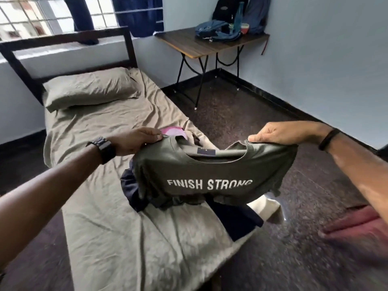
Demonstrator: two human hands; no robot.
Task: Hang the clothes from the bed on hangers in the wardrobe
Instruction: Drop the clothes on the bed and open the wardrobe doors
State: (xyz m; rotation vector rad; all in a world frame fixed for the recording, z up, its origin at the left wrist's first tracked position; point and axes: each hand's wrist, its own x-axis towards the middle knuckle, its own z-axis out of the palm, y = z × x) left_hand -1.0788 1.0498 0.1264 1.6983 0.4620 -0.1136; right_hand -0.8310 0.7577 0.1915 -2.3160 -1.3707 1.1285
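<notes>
I hold an olive green T-shirt point(210, 169) printed "FINISH STRONG" spread out above the bed point(100, 238). My left hand point(136, 140) pinches its left shoulder and my right hand point(273, 133) pinches its right shoulder. Beneath the shirt lies a small pile of clothes: a dark navy garment point(237, 219), a white one point(266, 208) and a pink one point(174, 131). No hanger or wardrobe is in view.
A pillow point(88, 89) lies at the head of the bed by the dark headboard point(69, 40). A folding table point(201, 45) with bags and a bottle point(238, 17) stands in the far corner. Dark floor point(241, 110) runs right of the bed. A red blurred shape point(357, 225) shows at lower right.
</notes>
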